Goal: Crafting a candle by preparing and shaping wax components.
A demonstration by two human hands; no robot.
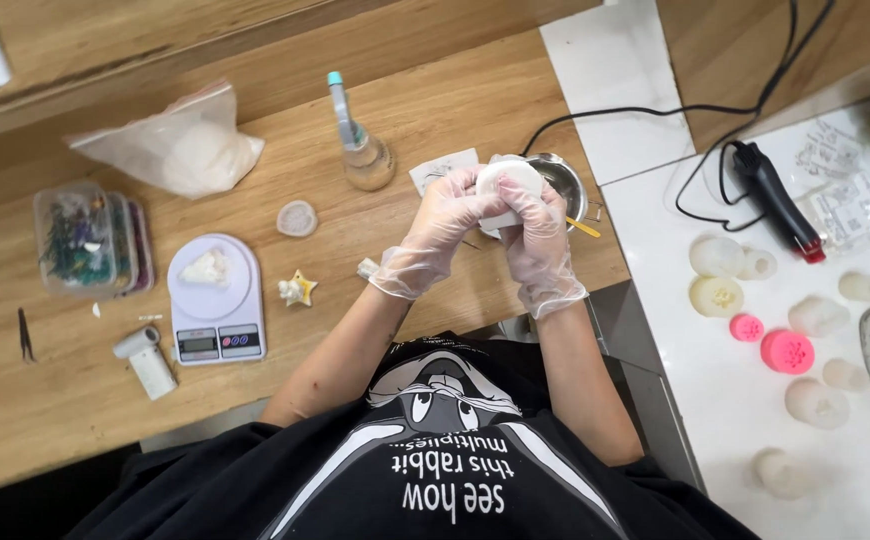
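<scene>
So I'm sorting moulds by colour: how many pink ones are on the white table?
2: a small pink mould and a larger pink mould beside it, mid-table. Others may lie outside the view.

round white mold, soft-looking and pale, flat top facing up, held up above the wooden table, squeezed between the gloved left hand and gloved right hand, fingers wrapped around its sides, lower part hidden by the fingers
</scene>
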